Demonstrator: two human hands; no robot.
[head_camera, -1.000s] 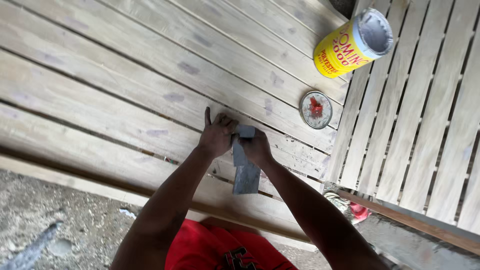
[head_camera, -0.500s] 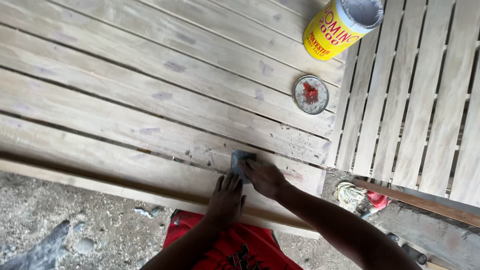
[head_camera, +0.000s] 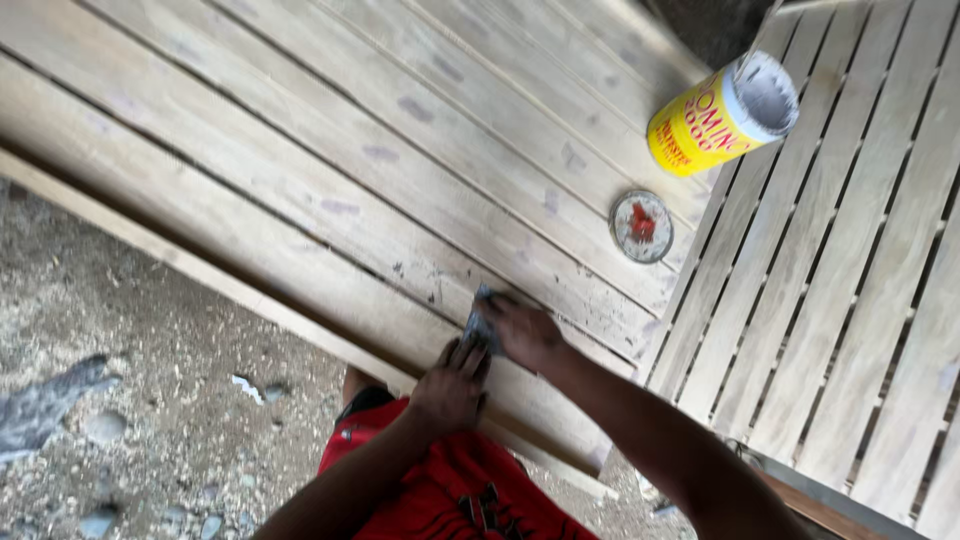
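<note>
Soft even daylight, slight motion blur

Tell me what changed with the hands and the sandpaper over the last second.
Both hands brought the sandpaper down from mid-air, where it was gripped between them, onto the near plank. The right hand now presses it flat; the left hand let go and rests on the plank edge. The can and lid stayed put.
</note>
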